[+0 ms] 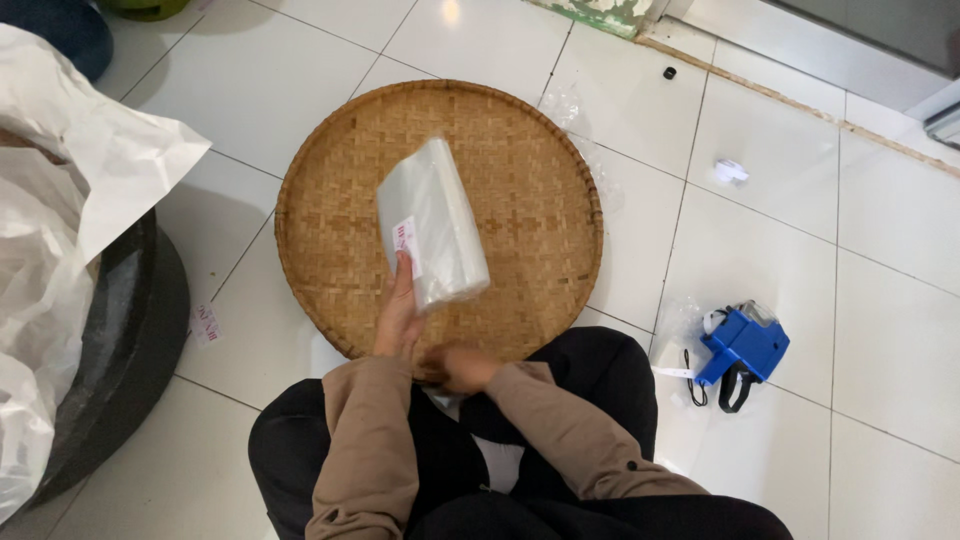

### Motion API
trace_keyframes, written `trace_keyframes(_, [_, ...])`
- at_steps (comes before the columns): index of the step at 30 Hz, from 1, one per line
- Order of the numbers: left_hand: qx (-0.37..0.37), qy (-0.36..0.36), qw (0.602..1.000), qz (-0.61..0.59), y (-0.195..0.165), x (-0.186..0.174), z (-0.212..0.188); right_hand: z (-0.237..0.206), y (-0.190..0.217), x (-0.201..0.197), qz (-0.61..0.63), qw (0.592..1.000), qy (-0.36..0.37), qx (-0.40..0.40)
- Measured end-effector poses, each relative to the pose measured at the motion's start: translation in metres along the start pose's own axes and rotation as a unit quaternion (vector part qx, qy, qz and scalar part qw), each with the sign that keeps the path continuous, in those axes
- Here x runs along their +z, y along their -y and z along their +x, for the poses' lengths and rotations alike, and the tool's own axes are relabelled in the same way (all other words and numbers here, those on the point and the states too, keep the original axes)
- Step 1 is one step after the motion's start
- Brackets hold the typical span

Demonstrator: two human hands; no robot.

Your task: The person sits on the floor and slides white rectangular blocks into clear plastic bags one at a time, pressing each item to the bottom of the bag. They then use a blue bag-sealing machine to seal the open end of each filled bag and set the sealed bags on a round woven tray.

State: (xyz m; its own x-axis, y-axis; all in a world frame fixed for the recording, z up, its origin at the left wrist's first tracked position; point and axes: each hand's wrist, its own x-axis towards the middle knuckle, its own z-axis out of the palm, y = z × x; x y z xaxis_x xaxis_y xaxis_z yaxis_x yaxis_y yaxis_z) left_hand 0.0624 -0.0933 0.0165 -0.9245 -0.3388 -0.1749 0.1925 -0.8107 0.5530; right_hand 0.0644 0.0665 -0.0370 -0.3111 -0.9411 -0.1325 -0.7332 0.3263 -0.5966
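Closest to the camera: the person sits on the white tiled floor (800, 200) in dark trousers and tan sleeves, knees up against the near rim of a big round woven tray (330, 200). The right hand (460, 368) is low down by that near rim, fingers curled in. It's a bit blurred, so I honestly can't tell whether it's pinching anything or just closed on itself.

The left hand (400, 315) is just past it, reaching up over the tray with thumb and fingers clamped on the near end of a stack of clear plastic bags (432, 225). The stack is a flat, glossy, see-through rectangle with a small white label with red print near the gripped corner. It's held up above the middle of the tray, long axis running near to far and leaning a little to the left at the far end. You can see the weave through it only faintly.

Off to the right, on the floor beside the person's knee, sits a blue handheld label gun (742, 345) with a black strap. To the left, a dark round tub (120, 330) lined with crumpled white plastic sheeting (60, 200) is cut off by the frame edge. Further back there's a small white scrap (731, 171) on the tiles.
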Motion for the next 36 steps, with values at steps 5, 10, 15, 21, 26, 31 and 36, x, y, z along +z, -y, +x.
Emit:
trace_keyframes(5, [0.041,-0.018,0.992,0.117,0.013,-0.004,0.004,-0.001,-0.051,-0.120,0.676,0.717,-0.138,0.098])
trace_keyframes(10, [0.026,0.023,0.931,0.363,0.005,0.003,0.001,-0.017,-0.079,-0.160,0.708,0.680,-0.188,-0.020])
trace_keyframes(15, [0.142,0.007,0.867,0.478,0.018,0.014,0.000,-0.013,-0.093,-0.109,0.652,0.687,-0.321,0.019])
trace_keyframes(21, [-0.127,-0.059,0.944,0.298,0.006,0.019,-0.001,-0.002,-0.102,-0.118,0.787,0.545,-0.262,0.117])
trace_keyframes(26, [0.313,0.199,0.693,0.619,-0.010,0.040,-0.027,-0.016,-0.088,-0.119,0.761,0.603,-0.155,0.183])
trace_keyframes(31, [0.197,0.061,0.832,0.515,-0.007,0.037,-0.031,-0.030,-0.076,-0.131,0.652,0.735,-0.083,0.168])
trace_keyframes(36, [0.148,0.026,0.916,0.373,-0.001,0.018,-0.018,-0.030,-0.071,-0.147,0.312,0.848,-0.409,0.131])
